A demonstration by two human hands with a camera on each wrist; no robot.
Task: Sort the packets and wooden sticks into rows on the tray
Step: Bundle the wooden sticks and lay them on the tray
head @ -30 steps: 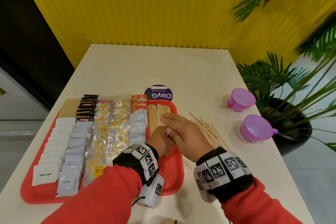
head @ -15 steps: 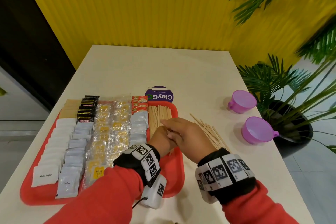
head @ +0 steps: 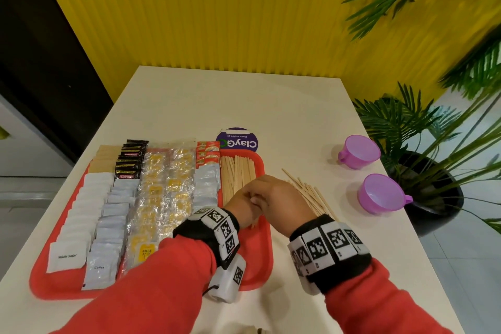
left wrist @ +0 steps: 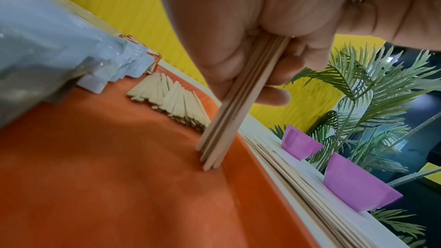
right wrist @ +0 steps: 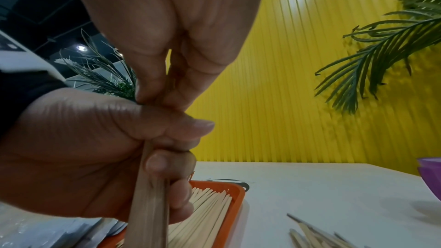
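Gripping a bundle of sticks [left wrist: 229, 116] on end, left hand [head: 245, 207] clenched around it; right hand [head: 279, 198] pinched its top. Should tap ends flush on tray [left wrist: 107, 186] below before laying down.

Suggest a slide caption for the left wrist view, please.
Left hand stands a bundle of wooden sticks upright on the red tray.

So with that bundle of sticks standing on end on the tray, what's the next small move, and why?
Probably lay the bundle down beside the row of sticks at the tray's far right. The left hand grips it upright, ends squared on bare tray; the right hand steadies the top.
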